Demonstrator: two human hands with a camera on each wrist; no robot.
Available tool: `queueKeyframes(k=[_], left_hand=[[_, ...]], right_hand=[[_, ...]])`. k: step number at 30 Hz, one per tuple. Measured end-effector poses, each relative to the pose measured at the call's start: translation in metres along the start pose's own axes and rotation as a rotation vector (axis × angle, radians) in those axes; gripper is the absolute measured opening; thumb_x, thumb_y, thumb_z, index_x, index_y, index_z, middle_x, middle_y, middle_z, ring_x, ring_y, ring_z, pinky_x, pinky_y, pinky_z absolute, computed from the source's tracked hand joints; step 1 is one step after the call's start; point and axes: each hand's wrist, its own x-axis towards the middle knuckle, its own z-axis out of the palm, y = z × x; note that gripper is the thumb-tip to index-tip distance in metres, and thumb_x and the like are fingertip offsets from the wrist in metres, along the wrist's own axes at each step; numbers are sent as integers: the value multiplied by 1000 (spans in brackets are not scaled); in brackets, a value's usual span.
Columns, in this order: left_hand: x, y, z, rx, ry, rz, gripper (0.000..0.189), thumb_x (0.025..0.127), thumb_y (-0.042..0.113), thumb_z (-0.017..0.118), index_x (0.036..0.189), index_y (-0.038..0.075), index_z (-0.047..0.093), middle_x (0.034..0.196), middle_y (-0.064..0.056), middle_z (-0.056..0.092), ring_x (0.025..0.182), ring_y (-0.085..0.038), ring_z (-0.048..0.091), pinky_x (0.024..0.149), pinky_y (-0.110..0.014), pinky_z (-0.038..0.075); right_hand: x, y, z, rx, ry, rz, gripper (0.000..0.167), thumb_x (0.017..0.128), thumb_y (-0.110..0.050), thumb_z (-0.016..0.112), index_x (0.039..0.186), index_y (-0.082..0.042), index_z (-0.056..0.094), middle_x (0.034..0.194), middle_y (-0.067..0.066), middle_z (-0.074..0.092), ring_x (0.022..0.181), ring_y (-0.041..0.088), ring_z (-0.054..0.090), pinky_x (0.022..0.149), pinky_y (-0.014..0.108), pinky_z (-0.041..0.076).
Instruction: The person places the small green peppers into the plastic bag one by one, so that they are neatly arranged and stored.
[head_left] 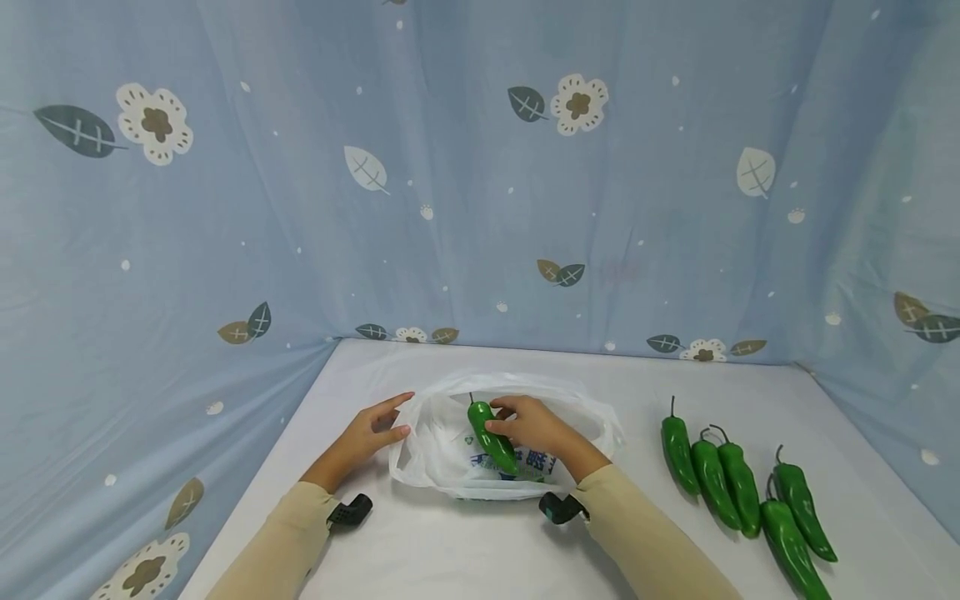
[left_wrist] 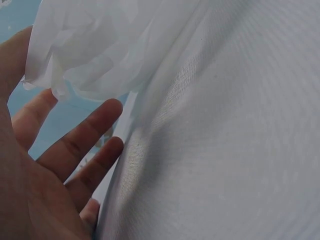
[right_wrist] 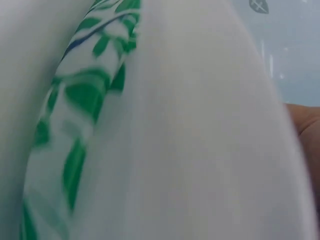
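Note:
A white plastic bag (head_left: 442, 479) with green and blue print lies on the table, its mouth spread wide. Over that mouth, my right hand (head_left: 534, 423) pinches a green chili pepper (head_left: 491, 440) by its side, with the stem pointing to the far side. In the right wrist view, white bag film (right_wrist: 200, 125) hides nearly all of the hand. At the bag's left rim is my left hand (head_left: 369, 431), its thumb and fingers spread apart and fairly straight. The left wrist view has the crumpled bag edge (left_wrist: 95, 50) beside the thumb and fingertips.
To the right of the bag, several more green chili peppers (head_left: 738, 479) lie on the white table (head_left: 450, 558). A blue patterned curtain (head_left: 465, 217) stands behind the table and along both sides. Each wrist carries a small black camera (head_left: 350, 510).

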Motion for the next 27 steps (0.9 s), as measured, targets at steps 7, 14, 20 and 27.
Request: queueKeyframes(k=[7, 14, 20, 27], left_hand=[[-1, 0, 0, 6, 8, -25, 62, 93, 22, 68, 149, 20, 43, 112, -10, 67, 105, -25, 62, 94, -48, 45], [1, 0, 1, -4, 21, -57, 64, 91, 26, 71, 148, 23, 44, 128, -15, 60, 111, -29, 60, 94, -52, 45], [2, -2, 1, -8, 20, -56, 63, 90, 25, 71, 148, 24, 45, 124, -12, 63, 110, -26, 61, 95, -49, 44], [2, -3, 1, -20, -4, -34, 63, 90, 21, 71, 148, 20, 45, 126, -14, 62, 113, -31, 59, 96, -53, 43]], right_hand=[[15, -7, 16, 101, 5, 44, 58, 94, -30, 67, 140, -1, 49, 114, 13, 58, 89, 21, 65, 69, 35, 57], [25, -13, 29, 208, 31, 59, 58, 94, -25, 68, 139, 5, 47, 109, 13, 60, 85, 22, 67, 71, 36, 57], [33, -16, 39, 283, 61, 72, 60, 94, -21, 67, 142, 5, 42, 111, 16, 57, 86, 24, 66, 73, 38, 57], [40, -18, 52, 343, 91, 99, 59, 94, -22, 68, 140, 4, 42, 113, 17, 57, 85, 25, 66, 72, 37, 57]])
